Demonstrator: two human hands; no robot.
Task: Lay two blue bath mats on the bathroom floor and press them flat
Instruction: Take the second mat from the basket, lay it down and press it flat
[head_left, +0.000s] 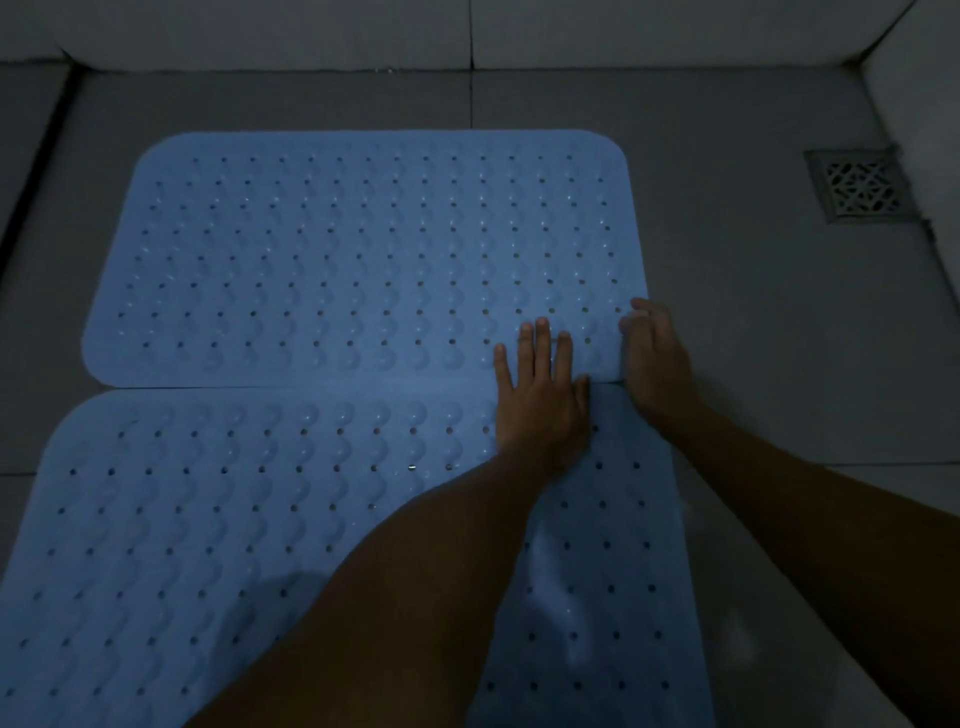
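Observation:
Two blue perforated bath mats lie side by side on the grey tiled floor. The far mat (337, 249) is spread flat. The near mat (197, 519) meets its front edge along a seam. My left hand (540, 395) rests palm down with fingers spread across that seam near the right end. Beside it, my right hand (657, 358) has curled fingers at the far mat's near right corner; whether it pinches the edge I cannot tell.
A square metal floor drain (857, 184) is set in the tiles at the right. A white wall (311, 31) runs along the back and another white wall (930, 119) stands on the right. A dark gap (41, 156) borders the floor at the left.

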